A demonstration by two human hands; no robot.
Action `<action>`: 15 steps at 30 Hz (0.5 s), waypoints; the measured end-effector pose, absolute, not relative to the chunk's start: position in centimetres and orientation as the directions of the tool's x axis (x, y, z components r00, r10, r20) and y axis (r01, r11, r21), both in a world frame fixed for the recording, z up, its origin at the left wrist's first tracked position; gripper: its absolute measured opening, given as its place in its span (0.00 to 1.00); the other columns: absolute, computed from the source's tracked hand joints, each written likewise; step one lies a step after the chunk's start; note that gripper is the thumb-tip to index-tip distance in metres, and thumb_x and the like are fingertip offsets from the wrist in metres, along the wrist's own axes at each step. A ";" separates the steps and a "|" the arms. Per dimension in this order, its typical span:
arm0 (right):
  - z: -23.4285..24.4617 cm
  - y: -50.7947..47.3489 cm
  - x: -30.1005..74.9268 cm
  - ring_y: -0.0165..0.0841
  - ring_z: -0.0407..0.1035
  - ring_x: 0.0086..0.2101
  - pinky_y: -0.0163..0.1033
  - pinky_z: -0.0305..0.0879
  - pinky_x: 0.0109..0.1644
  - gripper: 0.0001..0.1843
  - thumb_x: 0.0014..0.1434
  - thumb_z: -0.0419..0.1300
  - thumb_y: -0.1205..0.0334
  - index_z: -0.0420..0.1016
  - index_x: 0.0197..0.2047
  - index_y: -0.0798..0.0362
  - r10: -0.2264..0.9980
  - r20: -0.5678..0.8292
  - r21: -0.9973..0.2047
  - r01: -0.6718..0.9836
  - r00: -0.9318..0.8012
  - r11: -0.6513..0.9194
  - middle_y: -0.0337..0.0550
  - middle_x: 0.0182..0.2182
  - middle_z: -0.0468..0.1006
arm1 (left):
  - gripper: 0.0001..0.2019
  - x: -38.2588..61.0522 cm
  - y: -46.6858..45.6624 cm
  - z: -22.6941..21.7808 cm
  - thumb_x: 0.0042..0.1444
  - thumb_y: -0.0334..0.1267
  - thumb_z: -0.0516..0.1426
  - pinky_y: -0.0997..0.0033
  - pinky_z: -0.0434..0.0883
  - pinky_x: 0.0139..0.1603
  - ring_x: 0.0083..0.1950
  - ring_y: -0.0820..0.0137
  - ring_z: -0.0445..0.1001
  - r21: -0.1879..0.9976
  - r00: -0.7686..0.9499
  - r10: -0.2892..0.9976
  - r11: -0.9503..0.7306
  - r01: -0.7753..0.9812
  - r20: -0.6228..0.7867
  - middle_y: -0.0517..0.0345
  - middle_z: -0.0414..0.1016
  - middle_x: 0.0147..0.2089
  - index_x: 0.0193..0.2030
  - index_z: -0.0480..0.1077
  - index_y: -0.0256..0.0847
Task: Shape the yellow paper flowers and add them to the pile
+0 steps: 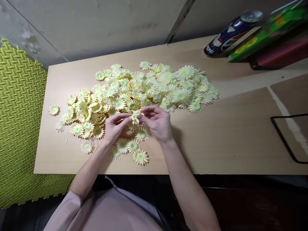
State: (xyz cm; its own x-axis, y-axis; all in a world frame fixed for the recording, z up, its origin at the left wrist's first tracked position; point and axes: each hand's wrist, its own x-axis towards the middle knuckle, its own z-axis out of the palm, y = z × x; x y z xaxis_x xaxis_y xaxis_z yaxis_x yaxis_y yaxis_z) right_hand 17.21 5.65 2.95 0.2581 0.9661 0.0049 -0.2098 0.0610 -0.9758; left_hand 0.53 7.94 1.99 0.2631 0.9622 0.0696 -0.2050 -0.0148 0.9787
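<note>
Between my two hands, just above the near side of a large heap, is a pale yellow artificial flower head [135, 117]. My left hand [115, 126] pinches it from the left with thumb and fingers. From the right, my right hand [157, 123] grips its other side the same way. The heap of yellow flower heads [144, 85] spreads across the table behind my hands, some petals tipped in purple. Several loose flower heads [133, 146] lie nearer to me, below my hands. A single flower head [54, 110] sits apart at the far left.
The wooden table [216, 138] meets a grey wall [115, 25] at the back. A Pepsi can [231, 33] and a green box [267, 32] stand at the back right. A black wire frame [284, 139] rests at the right. Green foam matting [21, 128] rises along the left edge.
</note>
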 end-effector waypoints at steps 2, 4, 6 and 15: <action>2.6 5.7 17.3 0.28 0.74 0.25 0.32 0.76 0.27 0.19 0.39 0.80 0.54 0.79 0.32 0.48 0.962 -0.003 -0.968 -0.242 0.273 0.066 0.37 0.28 0.80 | 0.09 0.6 7.9 2.0 0.52 0.41 0.69 0.72 0.77 0.40 0.35 0.75 0.80 0.974 0.253 0.967 0.030 -0.223 0.028 0.58 0.83 0.36 0.38 0.81 0.42; 2.4 5.6 17.4 0.28 0.75 0.27 0.32 0.76 0.28 0.17 0.42 0.78 0.54 0.79 0.33 0.48 0.959 0.007 -0.969 -0.236 0.284 0.077 0.37 0.30 0.81 | 0.10 0.6 7.9 2.0 0.52 0.43 0.69 0.72 0.76 0.39 0.34 0.76 0.79 0.972 0.248 0.969 0.051 -0.230 0.007 0.59 0.81 0.34 0.37 0.80 0.42; 2.3 5.4 17.6 0.29 0.76 0.30 0.32 0.78 0.31 0.15 0.46 0.77 0.54 0.80 0.35 0.48 0.961 0.027 -0.977 -0.198 0.274 0.084 0.38 0.32 0.82 | 0.11 0.7 8.0 1.9 0.52 0.45 0.69 0.71 0.76 0.39 0.34 0.75 0.78 0.969 0.251 0.968 0.059 -0.238 0.003 0.58 0.81 0.35 0.37 0.79 0.41; 2.2 5.2 17.5 0.28 0.74 0.27 0.31 0.74 0.28 0.15 0.52 0.73 0.53 0.78 0.41 0.47 0.971 0.069 -0.984 -0.143 0.228 0.103 0.37 0.30 0.80 | 0.15 0.6 8.2 0.9 0.55 0.51 0.66 0.77 0.72 0.34 0.30 0.79 0.72 0.962 0.276 0.961 0.094 -0.256 -0.021 0.61 0.76 0.30 0.33 0.78 0.39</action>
State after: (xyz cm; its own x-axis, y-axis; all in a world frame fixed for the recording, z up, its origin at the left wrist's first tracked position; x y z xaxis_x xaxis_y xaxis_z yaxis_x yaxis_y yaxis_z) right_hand 17.50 5.17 2.21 0.2279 0.9713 0.0685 -0.1430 0.1030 -0.9843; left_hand 0.63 8.25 0.88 0.2763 0.9608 -0.0206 -0.2557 0.0942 0.9621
